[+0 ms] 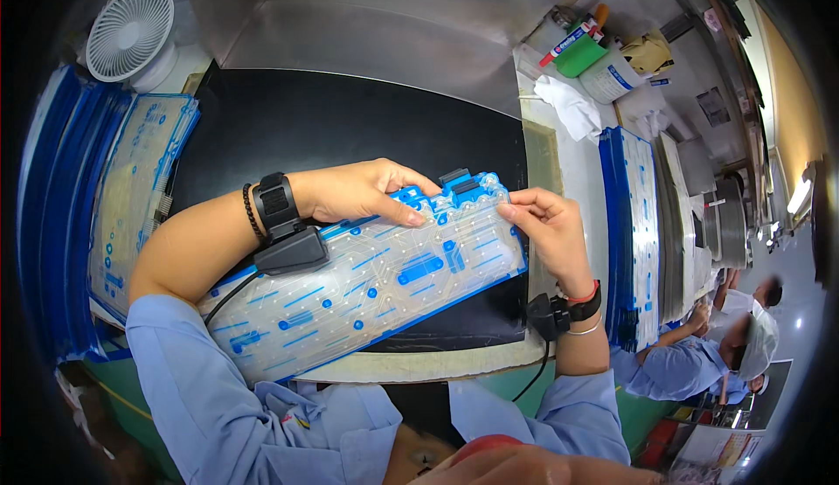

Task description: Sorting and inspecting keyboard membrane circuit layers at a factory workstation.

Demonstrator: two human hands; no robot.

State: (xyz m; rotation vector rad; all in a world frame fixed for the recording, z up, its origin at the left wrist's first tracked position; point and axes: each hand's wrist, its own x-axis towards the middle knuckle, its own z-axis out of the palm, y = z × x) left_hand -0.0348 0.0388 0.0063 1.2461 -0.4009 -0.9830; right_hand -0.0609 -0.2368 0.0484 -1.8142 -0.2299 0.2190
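A stack of clear keyboard-membrane-like sheets (350, 297) with blue edges, blue patches and fine printed traces lies slantwise in front of me, over a black work mat. My left hand (371, 192) grips its far edge, thumb on top and fingers partly hidden behind. At the far right corner, my right hand (552, 223) pinches the edge between thumb and fingers. Between both hands a blue tab (463, 190) with dark strips sticks out from the far edge. How many layers I hold, I cannot tell.
Tall piles of blue-edged sheets stand at left (131, 197) and right (636, 223). A white fan (131, 35) is at the far left. Far right are a white tub (609, 79), a marker (566, 44) and a crumpled white cloth (568, 107). A co-worker (690, 358) sits at right.
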